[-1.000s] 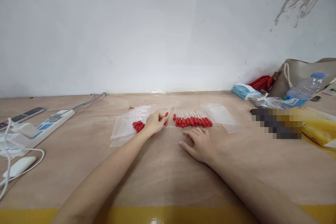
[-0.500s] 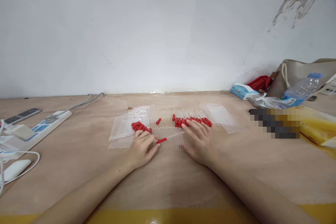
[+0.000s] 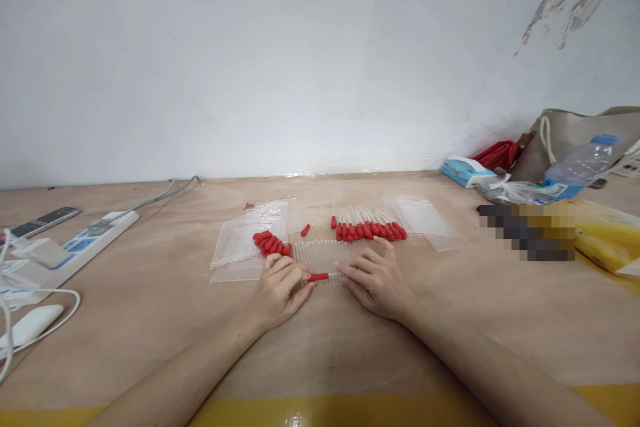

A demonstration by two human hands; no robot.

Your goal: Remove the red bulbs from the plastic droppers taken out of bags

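The left hand [image 3: 284, 288] is holding a red dropper bulb [image 3: 319, 277] in a narrow grip, thumb and fingers pinching its left end. The right hand [image 3: 377, 280] is apparently pinching the right end of a clear dropper tube [image 3: 333, 275], its grip narrow as well. Bulb and tube are lying in one line between the hands; how far the tube is reaching into the bulb cannot be told.

Their shared long axis is running along the near edge of the worktop [image 3: 320, 340], and any move of the pair is, as a judgement, turning on that alignment. The bulb is pointing rightward from the left grip, the tube leftward from the right grip, and the place where they are meeting is lying nearer to the right fingertips.

Under and beyond them, a row of clear tubes [image 3: 320, 255] is lying side by side, pointing from the near edge toward the far edge, crosswise to the held pair. A pile of red bulbs [image 3: 270, 244] is resting just beyond the left hand, the nearer of the two, beside and partly over some zip bags [image 3: 235, 250]. Beyond the right hand, a row of red-bulbed droppers [image 3: 370, 231] is lying with stems pointing toward the far edge, while a single dropper [image 3: 306, 229] is lying apart, between pile and row
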